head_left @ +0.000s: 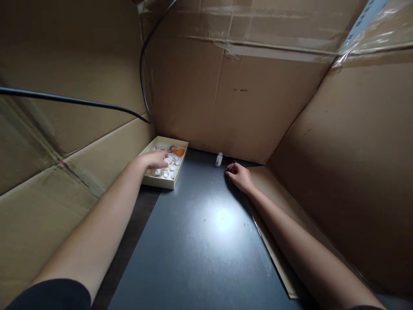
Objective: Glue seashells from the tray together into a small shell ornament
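My left hand [156, 159] reaches into the shallow cream box [160, 182] at the far left corner of the desk [200, 241], fingers spread loosely and resting on the seashells [171, 165] inside; I cannot tell whether it has pinched one. The shells are pale, with an orange one [179, 152] toward the box's far end, just beyond my fingertips. My right hand [240, 175] lies near the desk's far right edge, knuckles up, fingers curled over something small and dark [229, 168] that I cannot make out. A small clear bottle [219, 159] stands upright at the far edge, just to the left of that hand and well apart from the box. Cardboard walls [245, 99] close in the desk on three sides, and a black cable [142, 73] hangs across the left wall. A bright patch of light sits on the dark desk between my forearms.
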